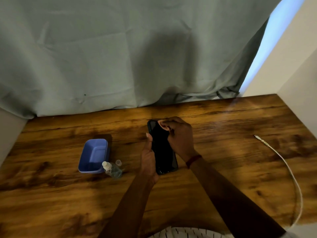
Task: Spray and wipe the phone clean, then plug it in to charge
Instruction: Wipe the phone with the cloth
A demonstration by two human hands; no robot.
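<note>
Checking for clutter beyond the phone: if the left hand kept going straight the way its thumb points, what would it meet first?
Only bare table beyond the left hand, then probably the grey-green cloth at the far edge. Depth is hard to judge.

Appeared a home room: wood-grain desk point(223, 169) against plain pale walls point(291, 57), grey-green bedsheet point(103, 57) hung as backdrop, white charging cable point(291, 174) lying loose, blue plastic tub point(93, 155).

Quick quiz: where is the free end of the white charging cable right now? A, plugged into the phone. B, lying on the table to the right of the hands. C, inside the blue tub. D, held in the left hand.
B: the white charging cable lies loose on the table, its plug end clear of the phone and both hands.
</note>
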